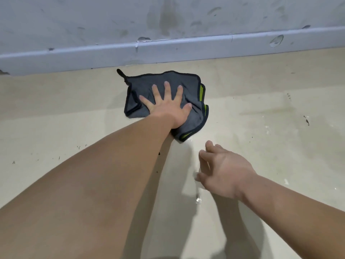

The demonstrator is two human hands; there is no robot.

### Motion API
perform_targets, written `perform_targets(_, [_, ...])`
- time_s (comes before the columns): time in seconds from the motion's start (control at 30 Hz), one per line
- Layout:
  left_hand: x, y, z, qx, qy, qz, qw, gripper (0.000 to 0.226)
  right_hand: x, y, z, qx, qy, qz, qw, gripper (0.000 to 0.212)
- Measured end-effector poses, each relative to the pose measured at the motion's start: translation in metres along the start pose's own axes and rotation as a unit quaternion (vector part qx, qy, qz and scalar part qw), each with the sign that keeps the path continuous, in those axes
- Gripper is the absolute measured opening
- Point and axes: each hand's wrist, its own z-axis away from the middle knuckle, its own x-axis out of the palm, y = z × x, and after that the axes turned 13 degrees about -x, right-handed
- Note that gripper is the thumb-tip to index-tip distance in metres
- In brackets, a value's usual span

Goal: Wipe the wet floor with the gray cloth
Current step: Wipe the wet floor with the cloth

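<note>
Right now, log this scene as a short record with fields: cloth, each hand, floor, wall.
cloth: gray cloth, black-edged with green patches, crumpled flat on the floor near the baseboard
left hand: left hand pressed palm-down on the cloth, fingers spread
right hand: right hand empty, loosely open, low over the floor; contact cannot be told
floor: beige floor, shiny wet spots near the right hand, dark specks scattered
baseboard: pale baseboard, chipped paint
wall: wall scuffed and stained
</note>
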Motion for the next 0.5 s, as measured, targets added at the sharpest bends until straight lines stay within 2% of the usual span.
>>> perform_targets(0.07, [0.014, 0.0, 0.018, 0.047, 0.014, -0.022, 0.999, 0.076, -0.016, 0.005, 0.002, 0.034, 0.06, -0.108, 0.992, 0.038])
perform_targets(0.1, [0.022, -0.001, 0.034, 0.073, 0.023, -0.029, 0.997, 0.076, -0.024, 0.007, 0.003, 0.045, 0.131, -0.136, 0.981, 0.035])
perform_targets(0.17, [0.036, 0.002, 0.076, 0.125, 0.043, -0.037, 0.991, 0.076, -0.033, 0.008, 0.005, 0.029, 0.269, -0.112, 0.956, 0.034])
perform_targets(0.23, [0.052, 0.011, 0.122, 0.18, 0.039, -0.062, 0.981, 0.08, -0.031, 0.002, 0.003, -0.017, 0.313, -0.126, 0.941, 0.04])
perform_targets(0.3, [0.064, 0.02, 0.151, 0.256, 0.029, -0.12, 0.959, 0.08, -0.022, -0.005, -0.001, -0.037, 0.263, -0.203, 0.942, 0.048])
perform_targets(0.33, [0.068, 0.019, 0.156, 0.291, 0.009, -0.115, 0.95, 0.079, -0.015, -0.007, -0.003, -0.025, 0.224, -0.26, 0.939, 0.051])
perform_targets(0.37, [0.067, 0.012, 0.157, 0.32, -0.017, -0.05, 0.946, 0.075, -0.008, -0.005, -0.005, -0.01, 0.192, -0.317, 0.929, 0.052])
perform_targets(0.4, [0.064, 0.003, 0.154, 0.344, -0.036, 0.061, 0.936, 0.065, -0.001, 0.001, -0.006, -0.001, 0.171, -0.353, 0.92, 0.053])
perform_targets(0.43, [0.058, -0.01, 0.153, 0.362, -0.024, 0.17, 0.916, 0.049, 0.005, 0.008, -0.006, -0.007, 0.154, -0.347, 0.925, 0.053])
perform_targets(0.47, [0.058, -0.022, 0.15, 0.365, 0.022, 0.241, 0.899, 0.033, 0.013, 0.015, -0.004, -0.02, 0.132, -0.307, 0.942, 0.055])
perform_targets(0.5, [0.056, -0.034, 0.149, 0.335, 0.061, 0.282, 0.897, 0.026, 0.019, 0.021, -0.002, -0.036, 0.108, -0.254, 0.961, 0.059])
